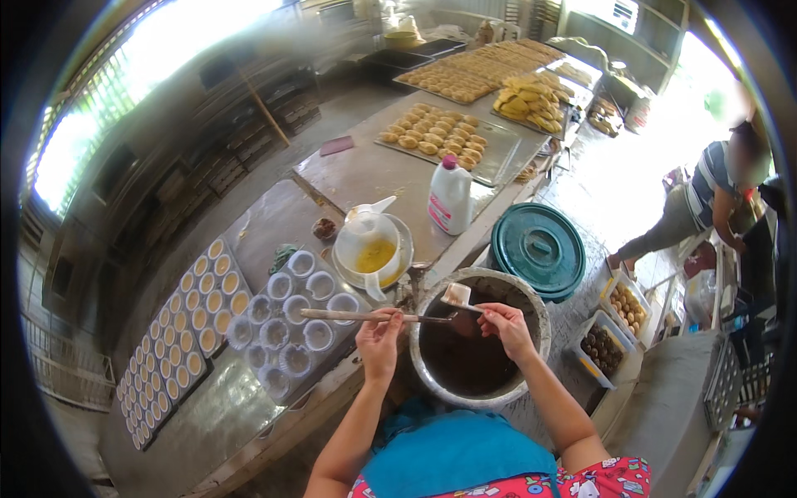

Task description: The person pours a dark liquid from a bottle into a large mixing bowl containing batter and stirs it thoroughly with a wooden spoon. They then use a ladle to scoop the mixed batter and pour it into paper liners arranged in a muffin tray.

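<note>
My left hand (380, 339) is closed around a long wooden-handled tool (348, 315), whose thin metal end reaches over a round tub (542, 348) of dark brown mixture (467, 361). In my right hand (505, 327) is the handle of a small measuring cup (456, 294), smeared with brown, held above the same tub. Left of the tub, a tray of white paper baking cups (294, 360) lies on the table. Behind it, a clear plastic pitcher (373, 246) with yellow liquid stands in a bowl (408, 249).
Filled cups in trays (193, 311) line the table's left. A white jug (449, 198) stands near its edge, beyond which are buns on a tray (436, 134) and bananas (529, 103). A green-lidded bucket (538, 249) adjoins the tub. Plastic boxes (601, 355) and a person (703, 187) are at right.
</note>
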### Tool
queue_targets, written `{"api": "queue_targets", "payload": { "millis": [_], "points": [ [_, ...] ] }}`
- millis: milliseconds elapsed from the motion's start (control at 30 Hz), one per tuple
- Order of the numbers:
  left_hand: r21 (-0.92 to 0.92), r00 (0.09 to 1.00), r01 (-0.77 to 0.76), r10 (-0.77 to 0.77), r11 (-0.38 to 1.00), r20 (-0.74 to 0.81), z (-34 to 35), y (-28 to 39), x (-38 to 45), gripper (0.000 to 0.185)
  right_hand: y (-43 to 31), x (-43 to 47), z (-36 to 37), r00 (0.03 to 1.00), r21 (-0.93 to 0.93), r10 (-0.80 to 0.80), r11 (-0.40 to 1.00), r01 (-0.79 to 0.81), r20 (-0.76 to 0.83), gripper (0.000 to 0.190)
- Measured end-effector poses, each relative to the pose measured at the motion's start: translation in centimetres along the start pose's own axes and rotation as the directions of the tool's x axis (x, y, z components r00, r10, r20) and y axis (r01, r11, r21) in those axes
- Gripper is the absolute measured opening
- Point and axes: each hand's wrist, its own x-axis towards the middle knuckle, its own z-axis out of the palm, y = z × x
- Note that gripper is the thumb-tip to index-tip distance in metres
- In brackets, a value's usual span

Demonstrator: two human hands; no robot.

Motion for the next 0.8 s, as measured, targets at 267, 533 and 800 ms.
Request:
{"api": "queue_targets", "payload": {
  "millis": [267,533,800],
  "points": [
    [-0.033,0.999,0.019,-0.02,0.999,-0.038,1.5,0.5,-0.3,0.009,4.9,-1.2,-2.1,0.998,0.024,-0.051,0.998,0.052,-0.041,0.019],
    [0.052,0.998,-0.043,0.045,0.998,-0.051,1.6,0.9,-0.2,0.01,5.3,-1.7,-6.4,0.971,-0.128,0.008,0.991,-0.04,-0.239,0.017],
    [0.133,0.985,-0.108,0.088,0.985,0.149,2.5,1.4,-0.6,0.013,3.6,-1.1,-4.1,0.994,-0.082,-0.108,0.991,0.11,0.024,0.018]
  ]
}}
